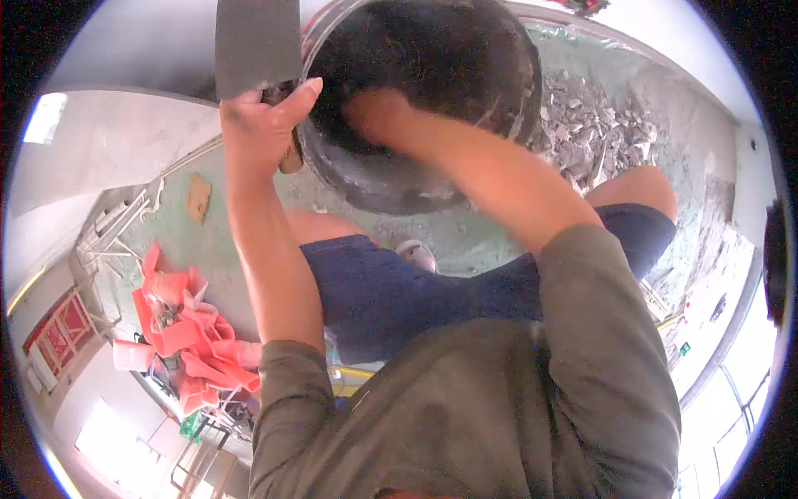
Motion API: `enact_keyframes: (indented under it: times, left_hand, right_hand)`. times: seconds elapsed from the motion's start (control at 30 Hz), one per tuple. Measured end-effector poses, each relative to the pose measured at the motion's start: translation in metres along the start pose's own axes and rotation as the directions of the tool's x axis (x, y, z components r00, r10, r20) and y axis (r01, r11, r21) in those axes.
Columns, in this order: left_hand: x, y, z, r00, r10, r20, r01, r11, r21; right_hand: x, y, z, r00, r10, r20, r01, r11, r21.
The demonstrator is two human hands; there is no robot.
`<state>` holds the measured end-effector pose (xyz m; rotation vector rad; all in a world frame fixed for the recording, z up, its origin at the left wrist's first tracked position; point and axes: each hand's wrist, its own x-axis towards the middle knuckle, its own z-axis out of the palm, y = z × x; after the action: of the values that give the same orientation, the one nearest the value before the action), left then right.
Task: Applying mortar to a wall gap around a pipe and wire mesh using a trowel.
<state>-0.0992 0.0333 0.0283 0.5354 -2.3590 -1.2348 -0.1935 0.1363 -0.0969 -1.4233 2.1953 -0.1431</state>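
My left hand [259, 126] is closed around the handle of a plastering trowel [258, 46], whose flat grey rectangular blade points up and away from me. A short brown end of the handle sticks out below my fist. Just to the right of it stands a large black bucket [391, 187], its wall smeared with grey. My right arm reaches across from the right, and my right hand [376, 118] is down inside the bucket. Motion blur and the dark interior hide its fingers. What lies in the bucket cannot be made out.
Broken rubble [594, 129] is heaped on the green floor right of the bucket. Crumpled salmon-red sheeting [195, 333] lies to the left, near a flat brown piece [198, 198] and thin white strips [125, 220]. Grey-white walls [125, 137] stand around. My bent legs flank the bucket's near side.
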Motion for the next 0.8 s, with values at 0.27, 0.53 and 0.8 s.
enact_keyframes:
  times: [0.27,0.53,0.8]
  left_hand:
    - [0.0,0.005,0.004,0.995,-0.009,-0.102,0.008,1.0,-0.011]
    - [0.0,0.037,0.017,0.996,-0.088,-0.014,0.089,0.988,0.125]
    - [-0.004,0.035,0.015,0.977,-0.196,-0.083,0.194,0.98,-0.033]
  right_hand:
    - [-0.068,0.026,-0.055,0.979,-0.003,0.205,0.016,0.998,-0.063]
    - [0.02,0.07,-0.012,0.975,0.038,-0.217,-0.04,0.999,-0.001]
    - [-0.048,0.053,-0.051,0.999,-0.001,0.046,0.008,0.987,-0.161]
